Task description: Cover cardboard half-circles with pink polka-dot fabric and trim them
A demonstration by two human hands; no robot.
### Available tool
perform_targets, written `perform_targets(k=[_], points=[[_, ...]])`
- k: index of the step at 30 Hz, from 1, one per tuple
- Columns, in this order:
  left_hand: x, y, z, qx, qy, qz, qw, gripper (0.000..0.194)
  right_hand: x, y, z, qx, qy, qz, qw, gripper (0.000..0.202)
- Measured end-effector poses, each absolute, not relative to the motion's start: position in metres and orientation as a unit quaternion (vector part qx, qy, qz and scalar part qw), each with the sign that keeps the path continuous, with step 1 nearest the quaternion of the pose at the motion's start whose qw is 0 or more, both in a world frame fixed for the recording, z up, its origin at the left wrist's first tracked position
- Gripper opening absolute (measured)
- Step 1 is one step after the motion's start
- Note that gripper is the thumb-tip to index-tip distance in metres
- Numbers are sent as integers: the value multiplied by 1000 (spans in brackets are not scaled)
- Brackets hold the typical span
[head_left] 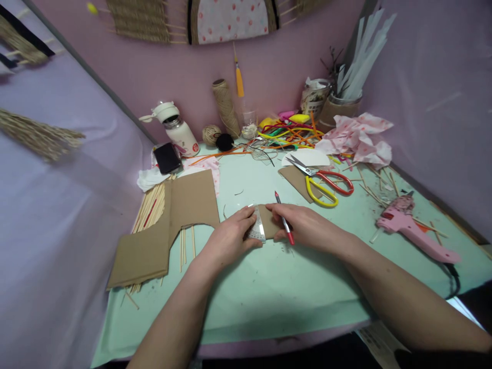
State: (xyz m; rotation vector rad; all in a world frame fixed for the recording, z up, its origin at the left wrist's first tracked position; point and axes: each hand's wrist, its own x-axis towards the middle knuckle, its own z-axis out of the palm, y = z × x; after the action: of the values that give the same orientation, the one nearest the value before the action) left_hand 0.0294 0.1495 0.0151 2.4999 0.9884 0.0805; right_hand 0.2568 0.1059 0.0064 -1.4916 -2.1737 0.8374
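Two bare hands steady a clear plastic protractor on a small cardboard piece

The small cardboard piece lies flat between the hands on a pale green table cover, partly beneath the protractor. The left hand holds the protractor from the left, fingers close together over it and thumb set apart along its near side. The right hand is at the right side of the cardboard, index finger by the far corner and thumb nearer the wearer, spread apart. A pen with a red end is clasped among the right fingers, slanting across the hand.

The step looks like lining up an edge for a mark. To do it well, press the protractor flat with spread pressure, square its edge to the cardboard's side, and read it from straight above. Hold the cardboard firmly enough that neither piece slides, with fingertips clear of any line to be drawn.

Left of the small piece is a larger cut cardboard sheet over wooden sticks. Beyond it to the right lie scissors with red and yellow handles; far right rests a pink glue gun, whose nozzle is best avoided.
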Motion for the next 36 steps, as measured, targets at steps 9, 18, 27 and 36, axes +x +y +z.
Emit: perform_targets(k=[9,18,27,36], points=[[30,149,18,908,350,33,229,59,256,108,9,-540,-721,295,320,23],[32,147,22,903,359,29,236,52,246,117,2,-589,-572,340,459,34],[31,147,21,900,365,26,239,54,228,130,-8,-624,-509,380,454,27],[34,146,25,896,372,11,243,54,227,133,-15,-616,-549,366,430,30]])
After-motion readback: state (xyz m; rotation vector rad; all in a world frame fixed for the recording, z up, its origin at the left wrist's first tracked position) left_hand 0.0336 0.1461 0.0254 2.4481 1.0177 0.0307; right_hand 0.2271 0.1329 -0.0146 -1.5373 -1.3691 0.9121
